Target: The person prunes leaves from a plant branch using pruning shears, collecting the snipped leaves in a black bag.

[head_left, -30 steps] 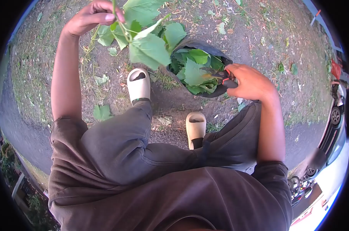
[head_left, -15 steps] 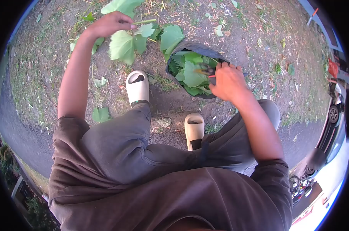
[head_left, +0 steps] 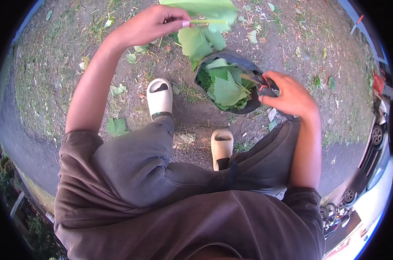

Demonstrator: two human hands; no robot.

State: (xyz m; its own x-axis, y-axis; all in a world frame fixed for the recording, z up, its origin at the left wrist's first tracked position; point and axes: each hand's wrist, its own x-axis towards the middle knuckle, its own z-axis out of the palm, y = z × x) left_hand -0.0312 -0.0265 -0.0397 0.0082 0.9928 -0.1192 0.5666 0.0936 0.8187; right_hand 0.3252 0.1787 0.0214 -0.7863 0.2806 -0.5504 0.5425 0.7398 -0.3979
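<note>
My left hand (head_left: 157,24) is closed, pinching the pale stalk of a leafy stem (head_left: 214,21) at the top of the head view. Its broad green leaves hang over the ground just beyond the bag. In my right hand (head_left: 289,95) are dark pruning shears (head_left: 262,83) with red-orange marks, held at the right rim of a black bag (head_left: 201,80). The blades point left over the opening, and whether they are apart is hard to make out. Inside the bag lies a heap of cut green leaves (head_left: 227,89).
My feet in beige slides (head_left: 159,97) are planted on bare soil near the bag. A loose leaf (head_left: 117,126) lies left of them, among scattered grass and leaf scraps. Parked vehicles (head_left: 370,151) stand at the far right.
My left hand has moved right with the leafy stem, bringing it closer to the bag. My right hand has drawn back to the right with the shears, leaving more of the bag's opening visible.
</note>
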